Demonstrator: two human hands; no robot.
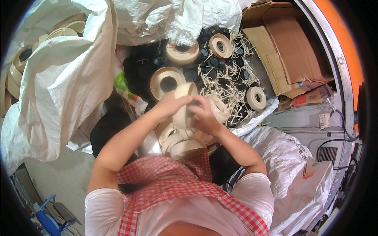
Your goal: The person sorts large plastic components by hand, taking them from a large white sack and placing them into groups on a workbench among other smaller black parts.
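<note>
In front of my chest, my left hand [173,104] grips a cream plastic ring [182,117] that is tilted on edge, thumb on its rim. My right hand [204,114] is closed at the ring's right side, fingers curled at its opening; the fingertips are partly hidden and slightly blurred. Several more cream rings lie in a heap below my hands, among them a ring [188,149] near my apron. Just beyond my left hand rests a wide cream ring [154,82], and another cream ring [219,109] is right behind my right hand.
Small cream plastic scraps [230,88] and black round parts [212,61] cover the dark surface ahead. A white woven sack [63,98] with cream rings stands on the left. Far right is an open cardboard box [291,51]; a white sack [275,153] lies near my right arm.
</note>
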